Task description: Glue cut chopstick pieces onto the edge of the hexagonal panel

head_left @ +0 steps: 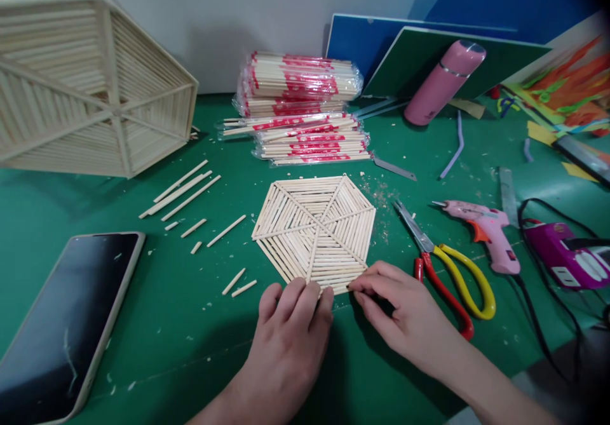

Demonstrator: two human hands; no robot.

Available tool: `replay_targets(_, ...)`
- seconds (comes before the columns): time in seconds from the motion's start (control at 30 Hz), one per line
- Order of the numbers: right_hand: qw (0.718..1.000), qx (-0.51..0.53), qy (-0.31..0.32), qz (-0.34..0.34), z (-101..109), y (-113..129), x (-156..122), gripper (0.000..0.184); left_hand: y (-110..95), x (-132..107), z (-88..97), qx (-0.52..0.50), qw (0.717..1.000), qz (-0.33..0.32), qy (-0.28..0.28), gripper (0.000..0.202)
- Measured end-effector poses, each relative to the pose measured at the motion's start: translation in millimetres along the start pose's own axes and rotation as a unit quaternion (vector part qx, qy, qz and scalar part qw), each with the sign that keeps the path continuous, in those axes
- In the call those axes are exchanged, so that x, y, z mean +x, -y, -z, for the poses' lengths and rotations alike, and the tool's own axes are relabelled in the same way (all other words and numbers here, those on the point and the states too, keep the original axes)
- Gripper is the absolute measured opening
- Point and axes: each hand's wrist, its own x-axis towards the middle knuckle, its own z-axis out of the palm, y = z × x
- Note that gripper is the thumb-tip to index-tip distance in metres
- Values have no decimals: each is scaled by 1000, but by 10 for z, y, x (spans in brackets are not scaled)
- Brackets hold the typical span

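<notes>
A flat many-sided panel (pixel 290 229) made of thin wooden sticks lies on the green table, with spokes meeting at its middle. My left hand (pixel 293 336) is closed, its curled fingertips gripping the panel's near edge. At the near right corner, my right hand (pixel 405 307) pinches the rim of the panel between thumb and forefinger. Whether a separate stick sits under either hand's fingertips is hidden. Cut pieces of stick (pixel 226 230) are scattered to the panel's left. Red-and-yellow-handled pliers (pixel 443 260) rest just beyond my right hand.
Plastic-wrapped chopstick bundles (pixel 305 107) are stacked behind the panel. A larger stick structure (pixel 61 82) stands back left, above a phone (pixel 76 323). To the right are a pink glue gun (pixel 486 228), a purple power strip (pixel 567 253) with cords, and a leaning pink bottle (pixel 441 85).
</notes>
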Motion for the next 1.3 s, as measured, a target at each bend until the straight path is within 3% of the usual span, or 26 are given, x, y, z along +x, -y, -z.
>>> replay_targets(0.37,991,106,-13,-78,-124,121,-115,16,1,7,7,0,1000,-10,-4,26)
replay_targets(0.5,990,121,-33,-68,-118,110,-93,12,2,14,14,3,1000,-11,-12,25)
replay_targets(0.67,995,26,-90,-28,-130,36,-30,15,3,16,14,0,1000,-14,-14,25)
replay_targets(0.9,995,-1,-88,36,-182,51,60,12,1,58,66,-37,999,-12,-27,24)
replay_targets(1.13,986,-152,7,69,57,147,124,17,6,72,102,-83,996,6,-34,18)
replay_targets(1.3,964,-238,47,106,77,225,207,16,1,50,83,-86,996,1,-35,17)
